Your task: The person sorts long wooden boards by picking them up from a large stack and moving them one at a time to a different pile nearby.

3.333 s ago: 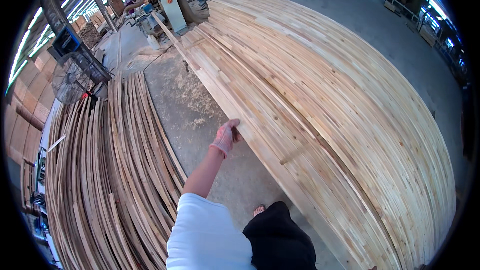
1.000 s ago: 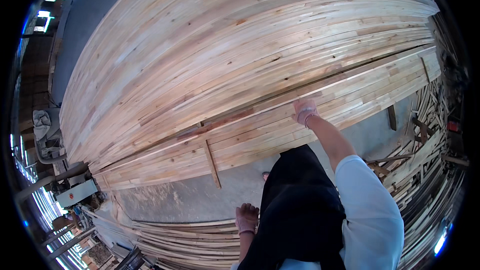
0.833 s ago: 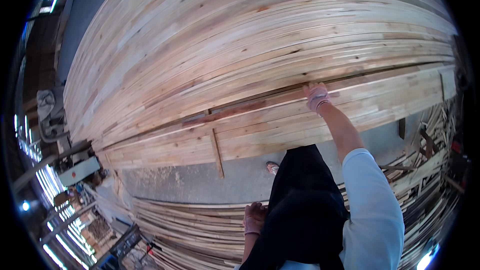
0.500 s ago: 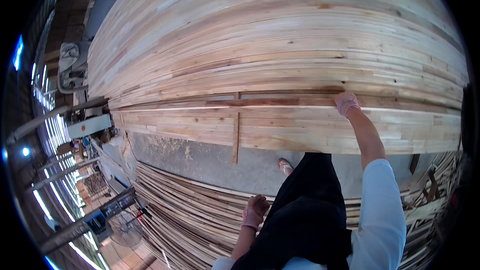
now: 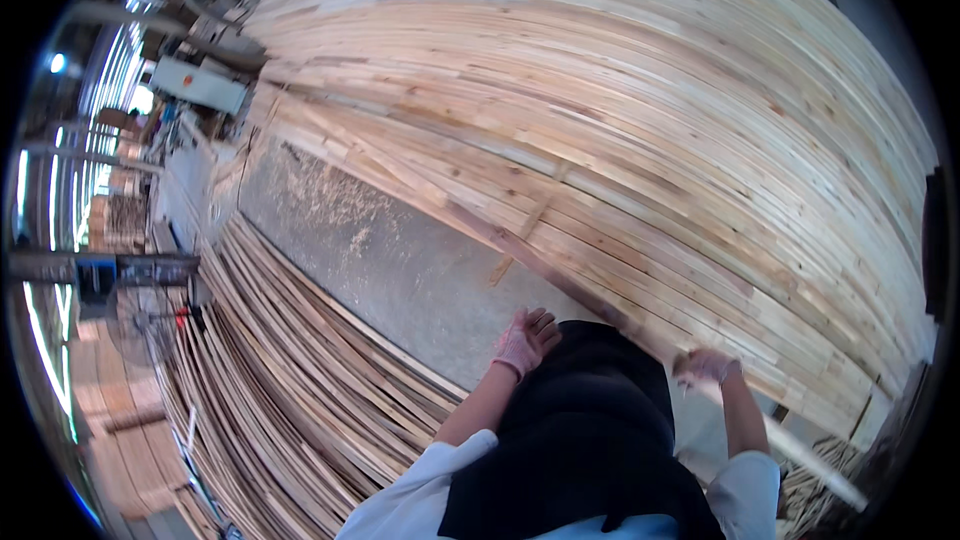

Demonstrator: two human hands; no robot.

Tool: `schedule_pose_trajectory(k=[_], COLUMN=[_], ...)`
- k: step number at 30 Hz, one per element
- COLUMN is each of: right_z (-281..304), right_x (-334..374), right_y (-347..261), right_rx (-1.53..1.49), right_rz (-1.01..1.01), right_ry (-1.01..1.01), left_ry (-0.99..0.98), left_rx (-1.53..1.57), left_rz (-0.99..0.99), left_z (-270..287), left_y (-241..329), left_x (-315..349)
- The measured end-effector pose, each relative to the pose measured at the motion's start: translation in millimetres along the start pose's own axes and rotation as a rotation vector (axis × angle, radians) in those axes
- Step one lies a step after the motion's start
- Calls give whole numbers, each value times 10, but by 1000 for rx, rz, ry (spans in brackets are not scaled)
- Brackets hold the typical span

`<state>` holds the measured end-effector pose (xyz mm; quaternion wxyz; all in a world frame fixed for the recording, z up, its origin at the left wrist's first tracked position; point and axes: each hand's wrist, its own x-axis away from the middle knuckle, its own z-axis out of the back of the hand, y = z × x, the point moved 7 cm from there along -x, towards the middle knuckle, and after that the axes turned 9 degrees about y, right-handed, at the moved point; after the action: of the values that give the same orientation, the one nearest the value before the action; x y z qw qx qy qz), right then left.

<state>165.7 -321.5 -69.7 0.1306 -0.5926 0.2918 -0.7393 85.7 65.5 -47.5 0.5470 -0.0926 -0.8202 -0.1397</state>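
Note:
My right hand (image 5: 707,366), in a pale pinkish glove, grips a long narrow wood strip (image 5: 575,285) close to my body. The strip runs slantwise from the far left, over the near edge of the layered boards (image 5: 640,180), and its pale end sticks out past my hand at the lower right. A reddish-brown stretch marks its middle. My left hand (image 5: 527,340), gloved alike, hovers in front of my dark apron with fingers loosely bent and apart. Nothing shows in it, and it does not touch the strip. A short crosspiece (image 5: 535,220) lies across the boards.
Long thin strips (image 5: 290,370) are heaped on the floor at the left. Sawdust lies on the grey concrete floor (image 5: 380,260) between heap and boards. A pale machine box (image 5: 198,86) stands far left, with a fan (image 5: 145,320) and stacked wood (image 5: 125,390) nearer.
My right hand has drawn the strip off the boards toward me, swinging it aslant. My left hand has risen and opened somewhat. The view has turned, showing more of the left side.

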Motion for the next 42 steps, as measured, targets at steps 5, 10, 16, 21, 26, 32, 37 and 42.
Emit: schedule_pose_trajectory(k=[5,10,16,21,26,32,37,42], right_z=[-891,-1205,-2075,-1959,-1842,-1632,-1481,-1345], right_x=[831,1421,2260,2227,2318,2334,2343,2079], right_y=[-999,-910,2723,1721,883,727,693,458], right_rx=[-193,20,695,96,265,397,482,562], right_rz=[-424,-412,-526,-552,-524,-501,-476,-407], right_ry=[98,379,56,582,634,598,537,468], left_ry=[67,-5,-4,-65,-59,-128,-200,-41], left_rx=[154,245,144,190,262,359,398,291], left_rz=[-48,-91,-87,-193,-146,-71,-105,-516], left_z=[267,699,782,996,922,713,630,825], left_y=[180,241,481,529,514,300,35,164], left_x=[-81,50,582,784,1063,1304,1395,984])
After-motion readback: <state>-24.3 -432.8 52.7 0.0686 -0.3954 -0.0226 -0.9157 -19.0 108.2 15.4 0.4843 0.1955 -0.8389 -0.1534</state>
